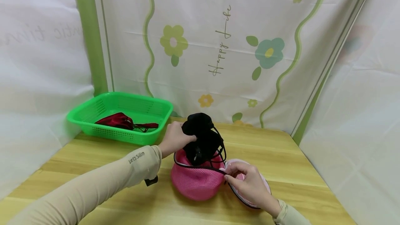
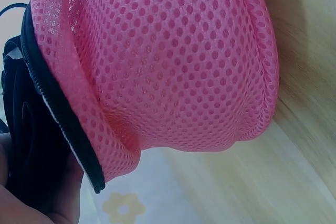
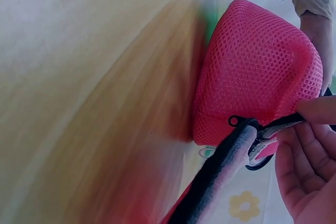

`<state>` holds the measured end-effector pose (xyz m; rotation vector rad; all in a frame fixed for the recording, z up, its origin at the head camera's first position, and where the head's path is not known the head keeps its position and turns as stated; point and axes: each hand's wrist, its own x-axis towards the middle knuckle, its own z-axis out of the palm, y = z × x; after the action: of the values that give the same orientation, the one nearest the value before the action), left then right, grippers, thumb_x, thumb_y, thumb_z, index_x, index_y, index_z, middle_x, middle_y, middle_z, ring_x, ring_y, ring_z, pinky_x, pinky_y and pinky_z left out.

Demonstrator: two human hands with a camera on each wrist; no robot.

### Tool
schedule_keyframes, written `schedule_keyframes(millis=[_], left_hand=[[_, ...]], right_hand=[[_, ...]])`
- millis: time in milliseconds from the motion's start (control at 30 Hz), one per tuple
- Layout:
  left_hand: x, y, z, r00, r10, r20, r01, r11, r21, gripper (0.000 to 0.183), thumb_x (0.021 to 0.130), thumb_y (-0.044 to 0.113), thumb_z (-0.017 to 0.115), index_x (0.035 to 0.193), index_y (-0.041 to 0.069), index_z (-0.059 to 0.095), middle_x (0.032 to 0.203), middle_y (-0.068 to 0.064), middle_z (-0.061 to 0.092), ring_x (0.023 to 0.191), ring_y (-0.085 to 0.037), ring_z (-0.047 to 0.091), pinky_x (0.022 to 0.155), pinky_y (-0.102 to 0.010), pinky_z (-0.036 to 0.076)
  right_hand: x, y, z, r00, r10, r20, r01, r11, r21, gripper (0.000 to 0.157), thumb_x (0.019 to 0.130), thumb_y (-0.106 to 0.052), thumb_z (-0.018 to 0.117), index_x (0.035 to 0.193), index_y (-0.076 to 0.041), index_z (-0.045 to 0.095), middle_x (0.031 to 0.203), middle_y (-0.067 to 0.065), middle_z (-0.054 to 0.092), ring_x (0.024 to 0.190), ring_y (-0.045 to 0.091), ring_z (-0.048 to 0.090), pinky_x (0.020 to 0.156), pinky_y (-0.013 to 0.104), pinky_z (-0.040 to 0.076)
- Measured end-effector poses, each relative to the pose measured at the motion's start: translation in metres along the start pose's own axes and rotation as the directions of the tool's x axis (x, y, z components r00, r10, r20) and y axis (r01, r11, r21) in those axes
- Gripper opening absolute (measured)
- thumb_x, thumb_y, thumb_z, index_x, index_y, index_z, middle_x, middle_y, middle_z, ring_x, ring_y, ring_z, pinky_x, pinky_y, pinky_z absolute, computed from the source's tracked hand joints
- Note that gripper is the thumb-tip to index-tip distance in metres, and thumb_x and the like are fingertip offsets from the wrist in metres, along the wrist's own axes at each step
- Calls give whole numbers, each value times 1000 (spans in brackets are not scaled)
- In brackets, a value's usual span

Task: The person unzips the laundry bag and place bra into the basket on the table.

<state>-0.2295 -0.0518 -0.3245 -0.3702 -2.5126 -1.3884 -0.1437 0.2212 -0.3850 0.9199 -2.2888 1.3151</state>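
My left hand (image 1: 175,136) grips a black bra (image 1: 201,138) with thin straps, its lower part inside the mouth of a pink mesh laundry bag (image 1: 197,185). The bag stands on the table, its zipped top unfastened. With thumb and fingertips, my right hand (image 1: 251,185) pinches the bag's black-edged rim at the right side. Beside it the round lid (image 1: 233,161) hangs folded back, partly hidden under that hand. In the right wrist view a zipper pull (image 3: 234,121) shows near the pinched edge. The left wrist view has the mesh wall (image 2: 173,61) filling most of it.
A green plastic basket (image 1: 120,135) stands at the back left, holding a dark red garment (image 1: 117,121) with thin straps. The wooden table (image 1: 312,190) is closed in by white printed curtains (image 1: 200,44) at the back and both sides.
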Motion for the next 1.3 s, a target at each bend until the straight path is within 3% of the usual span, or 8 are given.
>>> schedule_keyframes(millis=[200, 500, 733, 833, 1067, 1300], left_hand=[[1, -1, -1, 1000, 1, -11, -1, 999, 37, 24, 69, 21, 85, 71, 7, 66, 64, 2, 64, 61, -16, 59, 54, -30, 49], [1, -2, -8, 999, -32, 14, 32, 999, 16, 25, 71, 21, 84, 71, 7, 63, 65, 0, 63, 60, -15, 57, 53, -29, 49], [2, -3, -15, 994, -101, 40, 105, 991, -88, 28, 73, 18, 81, 67, 8, 56, 61, 1, 51, 57, -13, 44, 52, -28, 43], [4, -4, -18, 992, -122, 33, 125, 985, -116, 26, 73, 17, 81, 70, 7, 57, 64, 1, 51, 60, -14, 43, 53, -29, 43], [7, -5, -25, 985, -172, 18, 173, 973, -156, 27, 73, 19, 81, 88, 3, 65, 82, -8, 66, 72, -17, 58, 62, -30, 50], [9, -9, -34, 984, -179, -24, 174, 977, -125, 30, 75, 24, 81, 81, 2, 61, 73, -6, 60, 64, -17, 47, 54, -31, 43]], right_hand=[[1, 3, -1, 1000, -1, 19, 0, 1000, 25, 21, 79, 2, 79, 85, -16, 70, 82, -4, 66, 69, 14, 63, 59, 32, 56], [2, 1, -1, 999, 19, 36, -20, 999, 31, 22, 78, 4, 79, 85, -15, 70, 82, -3, 67, 69, 14, 65, 59, 33, 56], [2, 1, -1, 999, 27, 40, -28, 1000, 11, 21, 77, 4, 80, 85, -13, 70, 81, -4, 67, 68, 13, 65, 58, 32, 56], [2, 1, -1, 998, 37, 45, -38, 999, 22, 21, 78, 5, 79, 84, -14, 70, 82, -5, 67, 68, 13, 65, 58, 32, 56], [3, 0, 0, 998, 46, 48, -48, 998, 36, 19, 79, 2, 79, 85, -13, 70, 81, -5, 67, 68, 14, 65, 59, 33, 56], [2, 1, 2, 998, 44, 46, -44, 999, 1, 21, 76, 8, 79, 83, -9, 69, 79, -1, 67, 66, 15, 64, 57, 32, 56]])
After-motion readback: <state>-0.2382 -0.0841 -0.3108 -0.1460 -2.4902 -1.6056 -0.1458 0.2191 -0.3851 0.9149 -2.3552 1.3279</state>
